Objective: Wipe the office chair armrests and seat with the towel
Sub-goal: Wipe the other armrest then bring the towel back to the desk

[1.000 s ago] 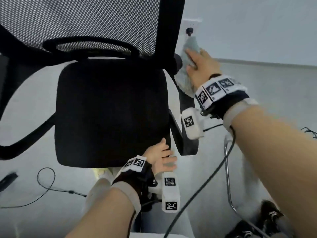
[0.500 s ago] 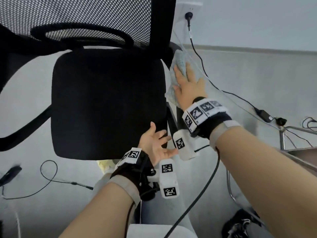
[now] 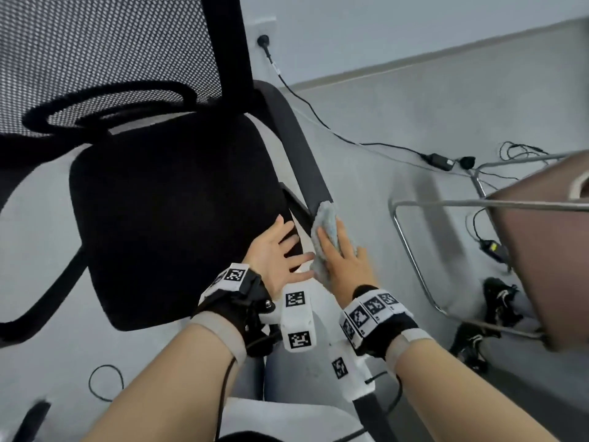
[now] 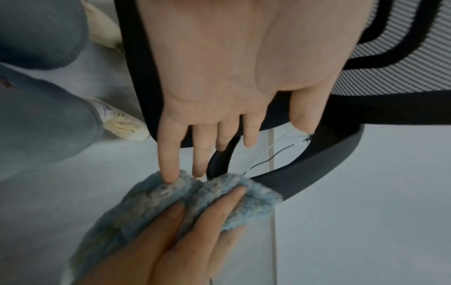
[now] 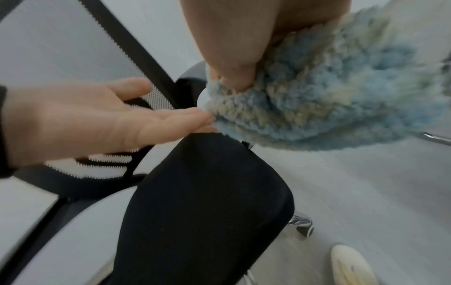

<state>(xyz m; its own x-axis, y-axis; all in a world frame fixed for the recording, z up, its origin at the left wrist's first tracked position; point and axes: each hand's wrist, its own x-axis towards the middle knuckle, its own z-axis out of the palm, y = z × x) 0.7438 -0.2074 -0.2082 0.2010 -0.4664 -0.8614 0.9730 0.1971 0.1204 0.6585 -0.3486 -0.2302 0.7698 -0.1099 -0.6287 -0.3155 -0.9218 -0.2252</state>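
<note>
Towel [image 3: 325,232] is lying bunched over the near end of the chair's right armrest [image 3: 304,151], and the right hand [image 3: 342,260] is pressing it down there with fingers laid nearly straight along the top, while the right wrist view is showing the thumb tucking into the fluffy pile from the side, so the cloth is being pinched as well as pressed. The left hand [image 3: 277,255] is hovering open over the front right corner of the black seat [image 3: 172,218], fingers spread and holding nothing, with one fingertip just touching the towel's edge in the left wrist view. The towel is looking soft, light and thick-piled, so it is likely folding and bunching under any push rather than sliding as a flat sheet; gathering it into a pad under the palm with the thumb hooked round one edge seems the surest hold. The armrest is looking smooth, hard and curved, so the cloth may be prone to slipping off its sides. The seat and the left armrest [image 3: 47,295] are lying apart from the towel, and whether they have been wiped is not something I can tell.
</note>
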